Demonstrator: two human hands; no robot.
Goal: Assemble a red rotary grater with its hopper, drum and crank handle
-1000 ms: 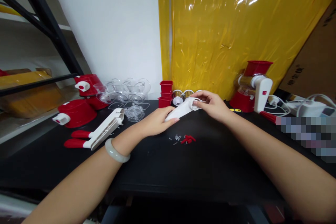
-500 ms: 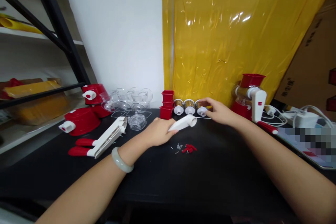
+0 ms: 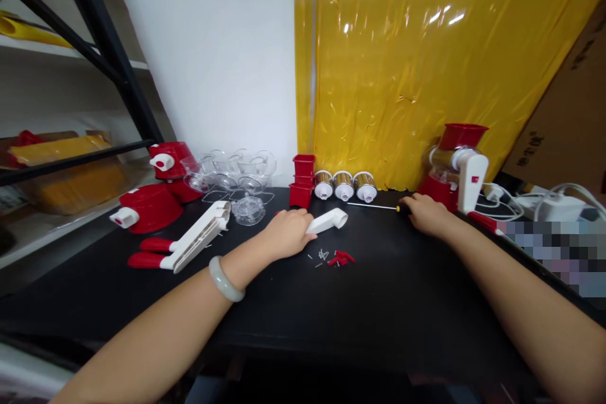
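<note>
On the black desk (image 3: 331, 322), a person's left hand (image 3: 286, 233), a pale bangle (image 3: 226, 279) on its wrist, closes its fingers around one end of a white crank handle (image 3: 329, 221) lying mid-desk, just behind a scatter of small screws and red pins (image 3: 334, 257). Toward the desk's right rear, the right hand (image 3: 428, 214) covers the grip of a screwdriver (image 3: 374, 205); whether its fingers clasp it cannot be told. Three metal drums (image 3: 343, 185) line the far edge.
</note>
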